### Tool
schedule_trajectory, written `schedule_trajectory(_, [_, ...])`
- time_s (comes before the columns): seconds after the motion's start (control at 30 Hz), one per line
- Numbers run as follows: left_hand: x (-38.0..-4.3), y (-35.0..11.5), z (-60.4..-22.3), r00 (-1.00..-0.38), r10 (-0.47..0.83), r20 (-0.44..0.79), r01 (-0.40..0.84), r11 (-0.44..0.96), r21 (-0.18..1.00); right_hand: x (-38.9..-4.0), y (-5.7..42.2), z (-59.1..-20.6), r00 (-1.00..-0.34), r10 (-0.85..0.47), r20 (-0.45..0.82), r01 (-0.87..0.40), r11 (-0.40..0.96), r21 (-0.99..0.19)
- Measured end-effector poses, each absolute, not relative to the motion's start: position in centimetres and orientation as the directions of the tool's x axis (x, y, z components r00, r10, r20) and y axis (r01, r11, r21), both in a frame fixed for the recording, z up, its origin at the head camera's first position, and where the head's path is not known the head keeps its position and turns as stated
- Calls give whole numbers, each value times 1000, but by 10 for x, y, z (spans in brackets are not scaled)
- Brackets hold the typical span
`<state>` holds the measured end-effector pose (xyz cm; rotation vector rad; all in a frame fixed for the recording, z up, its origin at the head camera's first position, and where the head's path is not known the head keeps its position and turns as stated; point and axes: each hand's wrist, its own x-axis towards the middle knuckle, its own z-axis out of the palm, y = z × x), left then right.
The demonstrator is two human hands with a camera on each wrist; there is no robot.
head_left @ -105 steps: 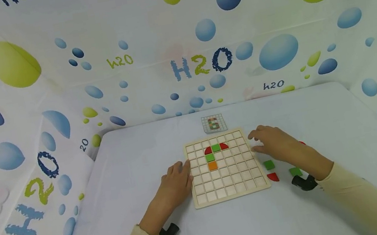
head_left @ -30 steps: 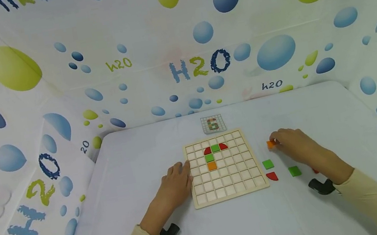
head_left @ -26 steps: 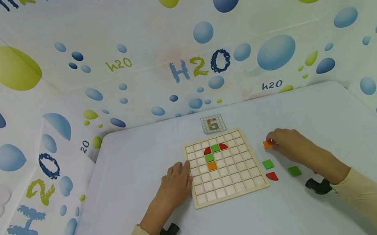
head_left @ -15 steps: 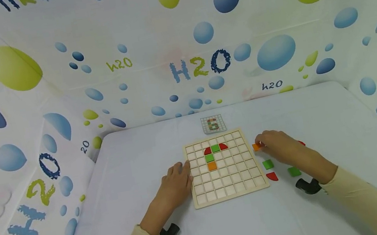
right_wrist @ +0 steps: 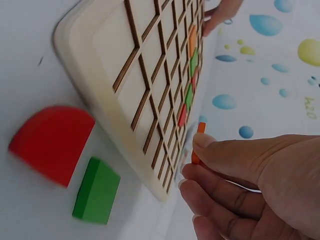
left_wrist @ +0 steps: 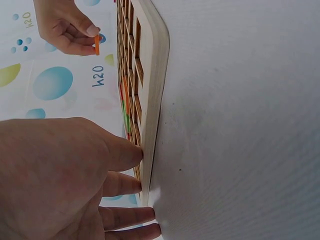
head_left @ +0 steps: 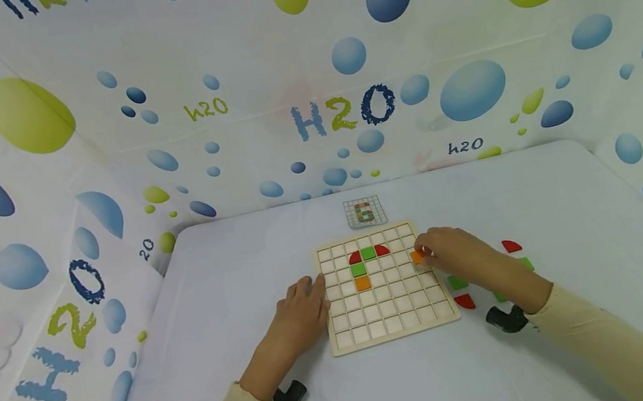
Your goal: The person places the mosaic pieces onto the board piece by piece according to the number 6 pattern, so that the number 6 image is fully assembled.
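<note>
Between thumb and fingers my right hand [head_left: 454,253] pinches an orange square tile [head_left: 417,257], held above the right edge of a wooden grid board [head_left: 397,338]. The right wrist view shows that tile [right_wrist: 201,128] edge-on and raised off the board. My left hand [head_left: 298,318] rests at the board's left edge, its fingertips touching the rim [left_wrist: 155,100] with fingers fairly straight. Set in the board's upper cells are two red quarter-round tiles [head_left: 382,250], two green squares [head_left: 358,269] and one orange square [head_left: 363,283].
Behind the board lies a small gridded pattern card [head_left: 364,212] with a coloured figure. Loose tiles lie right of the board: a red quarter-round [head_left: 465,302], a green square [head_left: 458,282], another red quarter-round [head_left: 511,245] and more green ones partly under the right forearm.
My right hand picked up an orange tile to the right of the board and has carried it leftward to above the board's right edge. The left hand has stayed at the left edge.
</note>
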<state>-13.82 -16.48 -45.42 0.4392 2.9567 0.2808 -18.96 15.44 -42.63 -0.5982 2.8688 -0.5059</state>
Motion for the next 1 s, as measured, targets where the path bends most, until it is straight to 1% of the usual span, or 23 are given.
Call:
schedule_trajectory(0.23, [-138,-166,-455,-949,291,-119,262,941,213,-192,137,-430,-881,-463,-97,-401,839,-367])
schedule_trajectory(0.4, [-137,-166,-456,-950,290,-115,261,941,214,-192,126,-433,-871,-478,-118,-397,824,-405])
schedule_trajectory(0.63, [-137,-166,-456,-951,286,-120,258,944,205,-194,115,-437,-854,-510,-106,-429,804,-412])
schedule_trajectory(1.0, [-138,-166,-456,-952,283,-117,257,946,198,-196,96,-442,-847,-519,-116,-430,797,-424])
